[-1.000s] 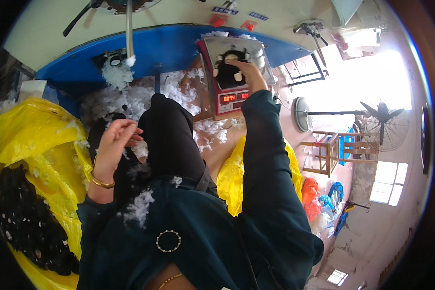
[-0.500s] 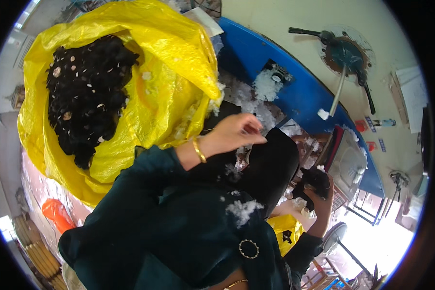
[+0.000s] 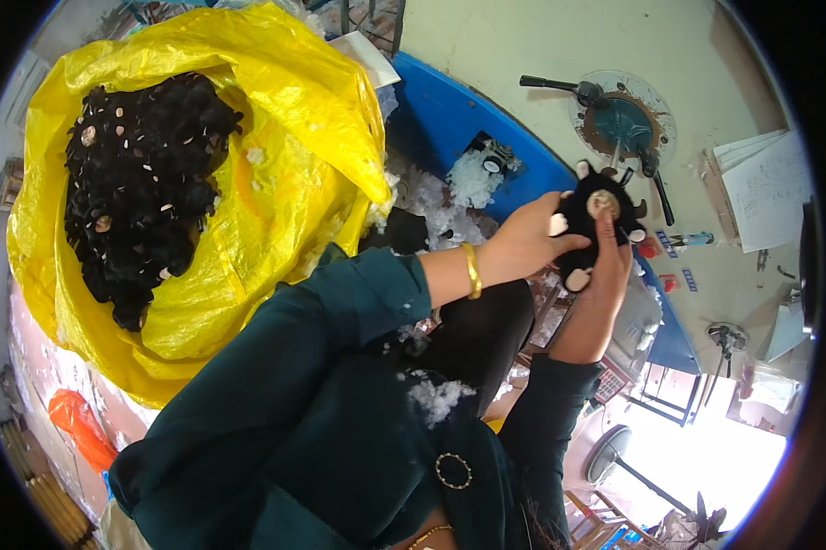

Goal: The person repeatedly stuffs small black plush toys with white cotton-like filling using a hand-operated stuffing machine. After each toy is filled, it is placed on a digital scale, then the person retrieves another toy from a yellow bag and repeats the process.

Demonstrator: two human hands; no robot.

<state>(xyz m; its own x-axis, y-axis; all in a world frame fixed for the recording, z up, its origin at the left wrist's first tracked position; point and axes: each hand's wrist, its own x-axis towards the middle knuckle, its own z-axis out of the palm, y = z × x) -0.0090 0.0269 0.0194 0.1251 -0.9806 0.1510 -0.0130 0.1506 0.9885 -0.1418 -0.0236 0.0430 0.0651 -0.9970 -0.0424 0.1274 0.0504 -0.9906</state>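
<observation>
Pale surface (image 3: 486, 46) runs off the top of your view. Yellow bag (image 3: 294, 220) to your left; black heap (image 3: 147, 174) inside, too dense to separate into pieces. Scale (image 3: 640, 316) partly hidden behind your right forearm. Your left hand (image 3: 528, 238) and right hand (image 3: 609, 261) are both clamped on the black plush toy (image 3: 585, 218); half a second ago only your right held it, lower, beside the scale. Toy now raised before the surface's blue edge: fuzzy, white-pawed, tan muzzle under your right fingertip, body partly covered.
</observation>
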